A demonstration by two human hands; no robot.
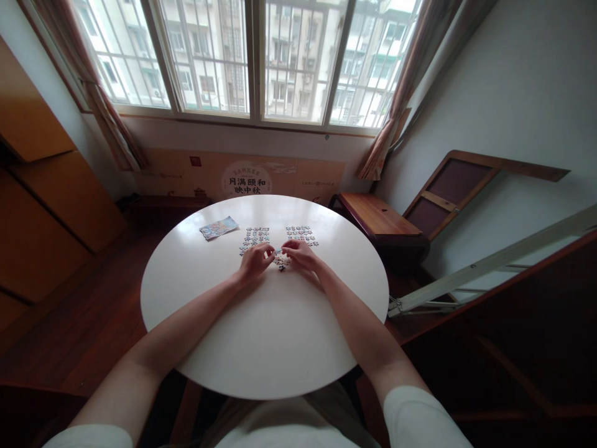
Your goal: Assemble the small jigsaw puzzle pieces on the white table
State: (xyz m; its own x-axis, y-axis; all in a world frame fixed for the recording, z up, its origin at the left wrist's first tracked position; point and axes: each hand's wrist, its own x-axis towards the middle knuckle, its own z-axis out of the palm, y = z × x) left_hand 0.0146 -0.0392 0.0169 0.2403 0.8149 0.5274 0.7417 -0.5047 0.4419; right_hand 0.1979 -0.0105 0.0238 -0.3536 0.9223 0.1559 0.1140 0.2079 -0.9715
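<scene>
My left hand [255,259] and my right hand [301,254] meet over the middle of the round table, fingertips pinched. Between them is a small light-blue jigsaw piece [278,251], with the fingers of both hands closed on it. Just below lies a loose pile of jigsaw pieces [282,262], and a dark piece [282,269] sits at its near edge. Beyond my left hand, pieces are laid out in rows [257,235], partly covered by the hand. Another block of rows [301,233] lies beyond my right hand.
A printed picture sheet [219,228] lies on the white round table [261,348], toward the far left. Behind the table, a long cardboard box [308,171] leans below the window. A wooden bench [380,213] stands at the right, near a folded metal frame [466,280].
</scene>
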